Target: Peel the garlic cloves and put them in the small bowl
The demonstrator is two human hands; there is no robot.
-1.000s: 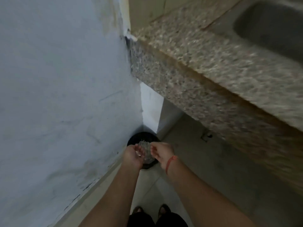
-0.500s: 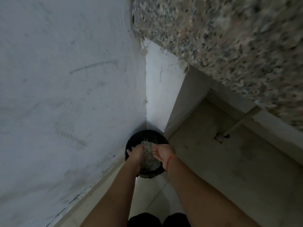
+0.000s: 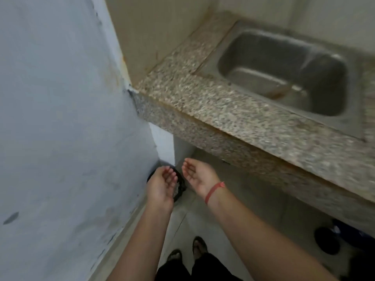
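Bare floor (image 3: 233, 199) underfoot; left hand (image 3: 162, 183) and right hand (image 3: 197, 175) hover empty, palms up, fingers loose, above a black bin (image 3: 180, 191) at eleven o'clock. Counter (image 3: 223, 114) and sink (image 3: 284, 78) at two o'clock show no garlic, no bowl: peeling seems finished, unconfirmed.

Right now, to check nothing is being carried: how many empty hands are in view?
2. The left hand is palm up over the black bin by the wall; the right hand, red band at its wrist, is palm up beside it.
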